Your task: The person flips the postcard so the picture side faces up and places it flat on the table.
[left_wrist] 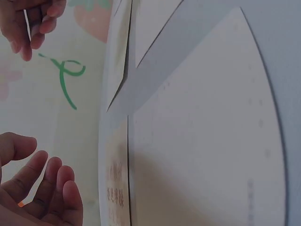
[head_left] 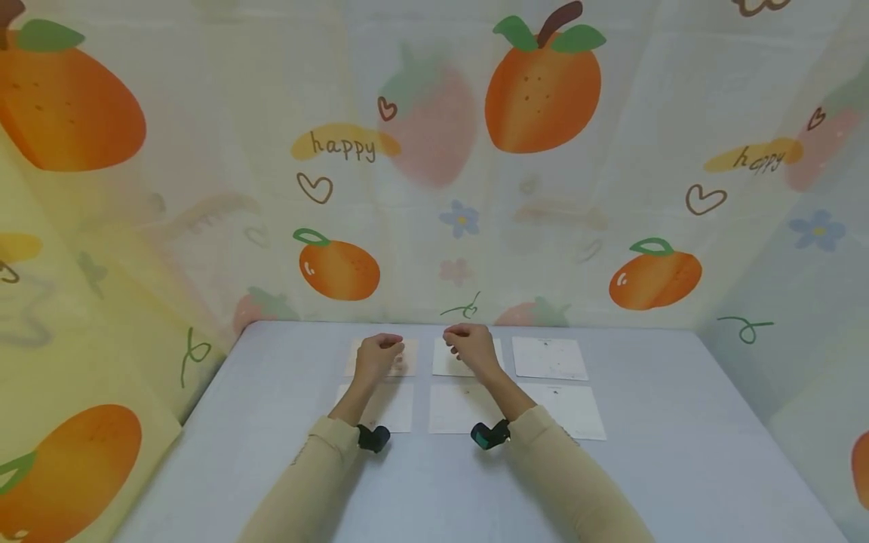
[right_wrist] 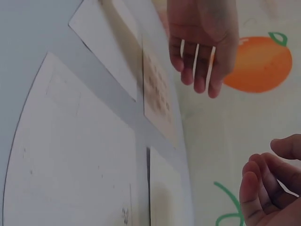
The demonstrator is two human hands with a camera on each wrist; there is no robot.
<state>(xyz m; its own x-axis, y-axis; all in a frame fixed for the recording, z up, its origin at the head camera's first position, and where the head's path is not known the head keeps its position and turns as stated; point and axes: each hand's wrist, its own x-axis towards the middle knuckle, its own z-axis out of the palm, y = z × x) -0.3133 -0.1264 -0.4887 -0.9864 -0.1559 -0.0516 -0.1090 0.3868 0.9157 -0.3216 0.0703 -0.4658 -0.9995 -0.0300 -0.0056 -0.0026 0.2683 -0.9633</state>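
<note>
My left hand (head_left: pixel 378 357) hovers over the back-left card (head_left: pixel 409 366), which bears tan printed characters. Above the back-middle card (head_left: pixel 444 366) is my right hand (head_left: pixel 473 349), a short gap from the left. In the left wrist view, the left hand (left_wrist: pixel 42 195) has loosely bent fingers and nothing in it. Similarly, the right hand (right_wrist: pixel 273 186) in the right wrist view is relaxed and holds nothing. Neither hand touches a card. Three pale cards form the nearer row: front-left card (head_left: pixel 399 413), front-middle card (head_left: pixel 453 413) and front-right card (head_left: pixel 577 413), partly hidden by the forearms.
A back-right card (head_left: pixel 550 359) with faint marks lies beyond the right hand. All cards rest flat on a white table (head_left: pixel 652 452). A fruit-patterned curtain (head_left: pixel 421 226) stands behind the table's far edge and along both sides.
</note>
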